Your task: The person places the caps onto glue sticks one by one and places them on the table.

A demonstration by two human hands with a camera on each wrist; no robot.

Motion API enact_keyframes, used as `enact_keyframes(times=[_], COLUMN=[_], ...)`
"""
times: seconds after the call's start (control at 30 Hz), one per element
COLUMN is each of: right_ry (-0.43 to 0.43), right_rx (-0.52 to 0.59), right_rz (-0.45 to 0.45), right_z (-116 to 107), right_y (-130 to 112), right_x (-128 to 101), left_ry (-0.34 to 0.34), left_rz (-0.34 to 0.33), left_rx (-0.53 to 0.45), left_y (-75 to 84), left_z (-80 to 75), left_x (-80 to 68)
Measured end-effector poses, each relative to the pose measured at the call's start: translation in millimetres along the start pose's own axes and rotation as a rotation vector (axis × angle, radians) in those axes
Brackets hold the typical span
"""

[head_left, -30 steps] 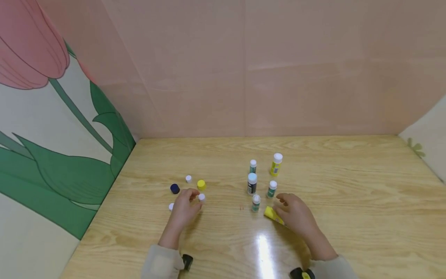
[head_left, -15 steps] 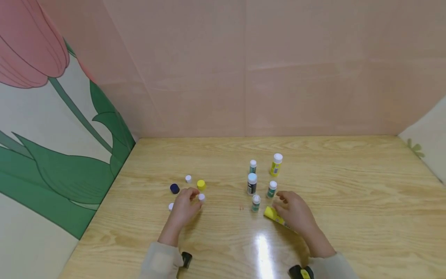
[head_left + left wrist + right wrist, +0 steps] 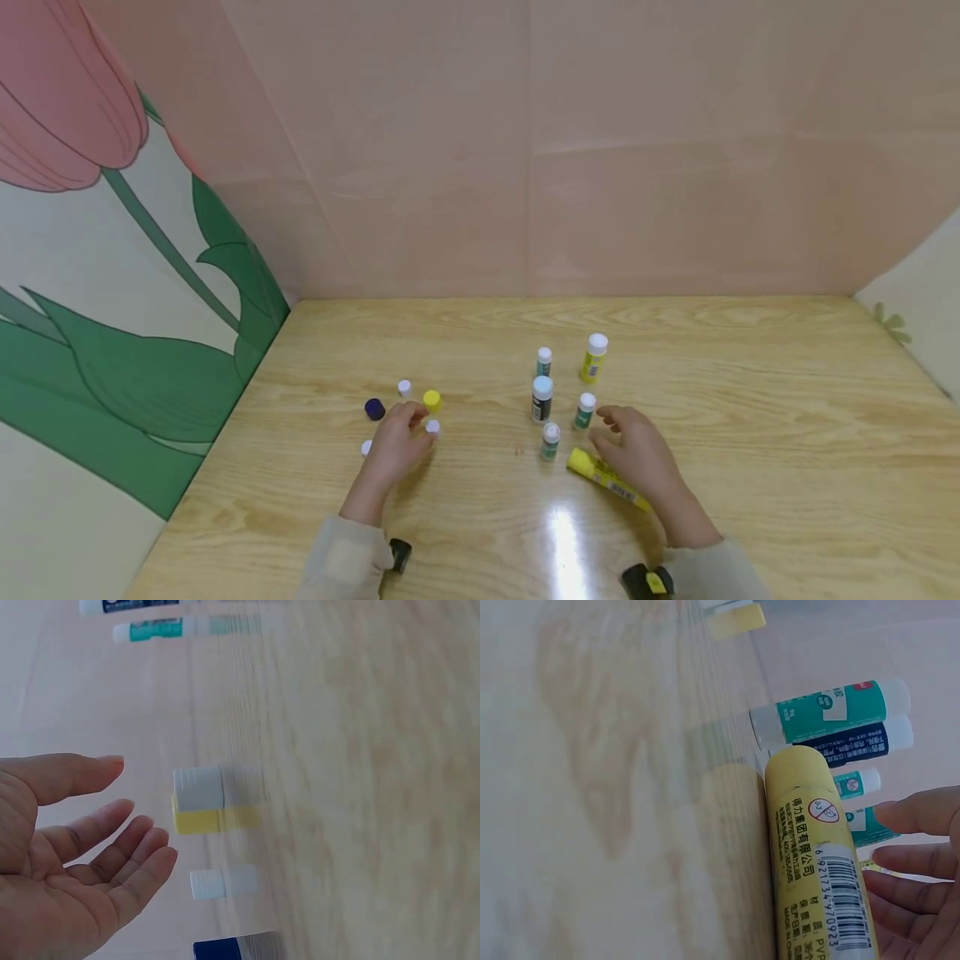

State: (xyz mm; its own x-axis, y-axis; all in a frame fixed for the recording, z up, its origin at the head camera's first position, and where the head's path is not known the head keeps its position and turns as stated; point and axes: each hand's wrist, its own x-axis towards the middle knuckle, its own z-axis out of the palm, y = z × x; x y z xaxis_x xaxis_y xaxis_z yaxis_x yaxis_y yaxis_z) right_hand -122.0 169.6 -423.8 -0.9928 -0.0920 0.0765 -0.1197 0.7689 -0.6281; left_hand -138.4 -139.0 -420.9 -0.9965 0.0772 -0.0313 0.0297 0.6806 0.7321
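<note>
Glue stick [image 3: 600,475], yellow, lies on its side on the desk [image 3: 787,417], just beside my right hand [image 3: 637,454], whose grip is loose and holds nothing. Beyond and left of the glue stick stand five white-topped tubes [image 3: 542,406]. Well left of it, my left hand [image 3: 399,440] is relaxed too, grip released, near a white cap [image 3: 432,427], a yellow cap [image 3: 432,402] and a dark blue cap [image 3: 374,409].

Indoor table corner, room type unclear: creased pink sheet [image 3: 675,167] backs the wood-grain table [image 3: 780,433], tulip-print panel [image 3: 157,383] flanks its left.
</note>
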Motion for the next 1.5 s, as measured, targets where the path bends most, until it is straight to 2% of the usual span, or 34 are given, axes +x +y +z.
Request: enact_keyframes(times=[0.37, 0.67, 0.9, 1.17, 1.5], right_ry=[0.015, 0.002, -0.017, -0.019, 0.009], right_rx=[0.009, 0.02, 0.032, 0.039, 0.053], right_rz=[0.001, 0.01, 0.031, 0.031, -0.011], right_z=[1.8, 2.4, 1.1, 2.2, 5.1], right_y=[1.2, 2.5, -0.4, -0.3, -1.0], right_x=[4.9, 9.4, 10.7, 13.0, 16.4], left_ry=[-0.005, -0.025, -0.025, -0.05, -0.076], left_rz=[0.029, 0.016, 0.052, 0.046, 0.041], left_rx=[0.045, 0.071, 0.086, 0.117, 0.127], left_y=[0.6, 0.5, 1.5, 2.3, 2.9], left_z=[1.4, 3.4, 5.1, 6.0, 6.1], left_x=[3.6, 6.7, 6.9, 8.3, 10.6])
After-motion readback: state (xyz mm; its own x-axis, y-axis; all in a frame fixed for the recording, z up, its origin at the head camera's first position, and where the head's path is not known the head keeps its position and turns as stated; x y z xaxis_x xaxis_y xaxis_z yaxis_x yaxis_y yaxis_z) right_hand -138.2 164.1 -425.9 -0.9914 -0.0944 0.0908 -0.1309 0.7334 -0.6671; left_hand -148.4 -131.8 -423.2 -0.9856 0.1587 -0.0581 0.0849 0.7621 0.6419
